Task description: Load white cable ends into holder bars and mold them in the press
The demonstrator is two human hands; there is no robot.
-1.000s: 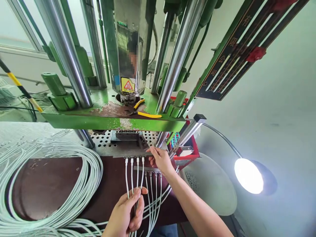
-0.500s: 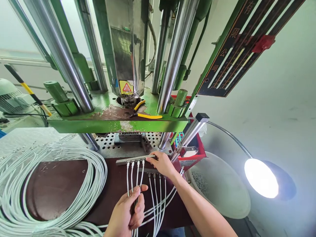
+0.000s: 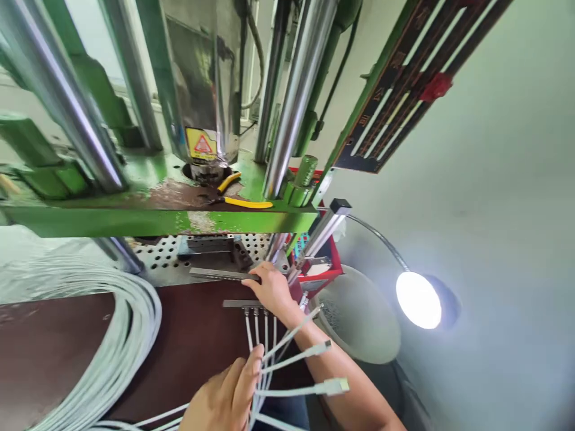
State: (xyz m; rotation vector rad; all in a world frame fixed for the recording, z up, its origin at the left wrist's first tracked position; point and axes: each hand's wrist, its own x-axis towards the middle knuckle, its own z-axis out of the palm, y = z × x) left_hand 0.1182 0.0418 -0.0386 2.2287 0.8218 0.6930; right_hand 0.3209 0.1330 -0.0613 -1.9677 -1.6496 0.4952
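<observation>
My left hand (image 3: pixel 224 392) is closed around a few white cables (image 3: pixel 291 392) low in the view. Their free ends, tipped with white plugs, fan out to the right in front of my right forearm. My right hand (image 3: pixel 272 290) grips the right end of a long, narrow metal bar (image 3: pixel 215 274) at the front edge of the perforated press bed. Closer to me on the brown table lies a second metal bar (image 3: pixel 234 303), with several cables hanging from its near side. Those cables run down behind my left fingers.
Large coils of white cable (image 3: pixel 135 335) cover the left of the brown table (image 3: pixel 188 335). Yellow-handled pliers (image 3: pixel 247 203) rest on the green press plate (image 3: pixel 135 221) above. A lit lamp (image 3: pixel 417 299), a red bin (image 3: pixel 335 263) and a pale tub (image 3: pixel 372 317) stand at right.
The plugs of the cables in my left hand have come away from the bar held by my right hand. My left hand has turned and moved lower. The whole view has shifted.
</observation>
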